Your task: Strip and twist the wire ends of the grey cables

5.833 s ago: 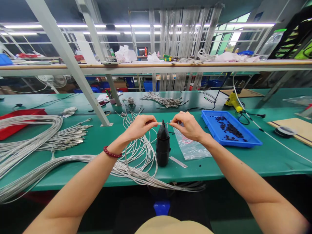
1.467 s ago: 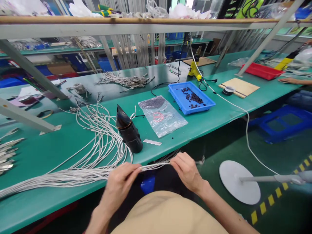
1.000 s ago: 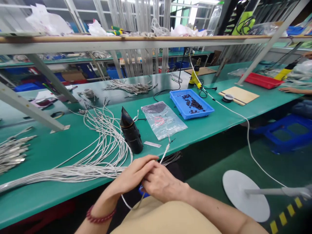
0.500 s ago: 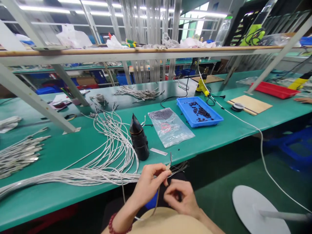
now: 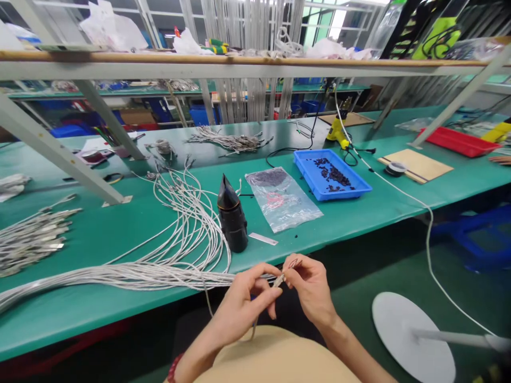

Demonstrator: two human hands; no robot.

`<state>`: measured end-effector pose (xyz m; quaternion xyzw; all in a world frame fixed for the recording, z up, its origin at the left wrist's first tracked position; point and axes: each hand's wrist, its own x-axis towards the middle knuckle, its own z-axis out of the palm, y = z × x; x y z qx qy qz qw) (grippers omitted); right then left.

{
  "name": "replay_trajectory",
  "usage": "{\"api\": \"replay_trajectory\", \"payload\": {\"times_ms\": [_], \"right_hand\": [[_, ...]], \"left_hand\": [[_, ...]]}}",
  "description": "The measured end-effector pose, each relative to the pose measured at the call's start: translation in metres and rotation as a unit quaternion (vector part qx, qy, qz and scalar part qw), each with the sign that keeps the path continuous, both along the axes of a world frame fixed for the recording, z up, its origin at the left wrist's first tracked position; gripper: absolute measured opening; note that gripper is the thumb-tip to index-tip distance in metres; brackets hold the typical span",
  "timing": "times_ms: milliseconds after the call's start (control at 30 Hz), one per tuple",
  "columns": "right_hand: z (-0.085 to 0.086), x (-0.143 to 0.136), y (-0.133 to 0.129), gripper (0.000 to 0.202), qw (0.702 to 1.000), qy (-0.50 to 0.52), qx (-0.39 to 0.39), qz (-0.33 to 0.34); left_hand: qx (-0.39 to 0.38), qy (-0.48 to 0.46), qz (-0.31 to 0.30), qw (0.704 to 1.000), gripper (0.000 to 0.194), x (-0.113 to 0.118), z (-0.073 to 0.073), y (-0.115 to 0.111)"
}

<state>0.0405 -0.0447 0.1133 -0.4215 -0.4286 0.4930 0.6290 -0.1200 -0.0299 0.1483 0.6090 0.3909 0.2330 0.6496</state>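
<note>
Between the fingertips of my left hand point(image 5: 249, 298) is the end of a thin light-grey cable point(image 5: 278, 280), close above my lap. My right hand point(image 5: 309, 284) meets it there, its thumb and forefinger closed on the thin wires at the cable's tip. The cable runs down below my left palm. Just beyond my hands, on the bench, lie a small metal ruler point(image 5: 263, 239) and an upright black cylinder with a pointed top point(image 5: 232, 221). To the left spreads a long bundle of white cables point(image 5: 131, 282).
A blue tray point(image 5: 361, 189) holds small black pieces, beside a clear plastic bag point(image 5: 293, 207). Farther right are a yellow heat gun point(image 5: 337, 133), a wooden board point(image 5: 433, 169) and a red tray point(image 5: 463, 143). At the far right edge another person's hand point(image 5: 501, 159) shows.
My right hand has risen from below my left hand to the cable end and closed on its wires. The left hand keeps its hold. The view has tilted down a little.
</note>
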Motion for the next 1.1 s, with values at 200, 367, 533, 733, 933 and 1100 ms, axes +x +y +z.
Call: {"api": "replay_trajectory", "payload": {"times_ms": [200,367,533,733,933,1100], "right_hand": [[0.011,-0.009,0.005,0.028,0.999,-0.008,-0.034,0.022],[0.006,-0.016,0.005,0.036,0.997,0.024,-0.069,0.026],[0.004,-0.018,0.007,0.038,0.989,0.087,-0.109,0.054],[0.004,-0.018,0.011,0.039,0.985,0.11,-0.127,0.049],[0.002,-0.017,0.01,0.04,0.991,0.073,-0.107,0.042],[-0.008,-0.002,0.008,0.033,0.997,0.008,-0.037,0.061]], "left_hand": [[-0.044,-0.075,-0.036,0.996,0.029,-0.013,-0.012,-0.003],[-0.07,-0.119,-0.037,0.99,0.024,-0.015,-0.016,0.0],[-0.072,-0.134,-0.021,0.988,0.017,-0.014,-0.015,0.001],[-0.096,-0.146,-0.039,0.984,0.021,-0.015,-0.016,0.0],[-0.099,-0.158,-0.028,0.982,0.027,-0.01,-0.018,0.0],[-0.114,-0.162,-0.034,0.98,0.034,-0.005,-0.02,0.001]]}}
